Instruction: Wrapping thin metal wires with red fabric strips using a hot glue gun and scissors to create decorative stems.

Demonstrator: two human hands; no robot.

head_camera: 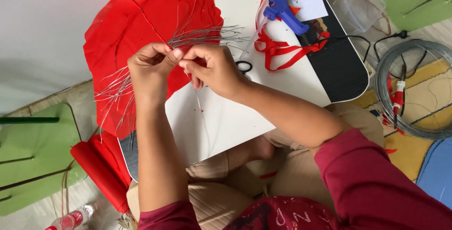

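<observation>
– Where is this person sitting?

– On the floor, with legs folded. A white board lies across the lap like a little table. Green mats lie on the floor at both sides, and a big ring of grey wire lies at the right.

– What is on the board?

– A big pile of red paper covers its left part. A blue glue gun lies at the far end, and a red ribbon curls just beside it. Black scissor handles peek out near the right hand.

– What are the hands busy with?

– A bunch of thin silver wires. They are long and shiny, and they spread out like a fan. Some point up to the right over the red paper. Others hang down to the left, past the wrist.

– How do the fingers look?

– The left hand is curled, and its fingers squeeze the bunch tight in the middle. The right hand touches it, fingertip to fingertip. Its thumb and first finger pinch one wire, with hardly any gap.

– Where is the bunch?

– Up in the hands, above the red paper and the board.
</observation>
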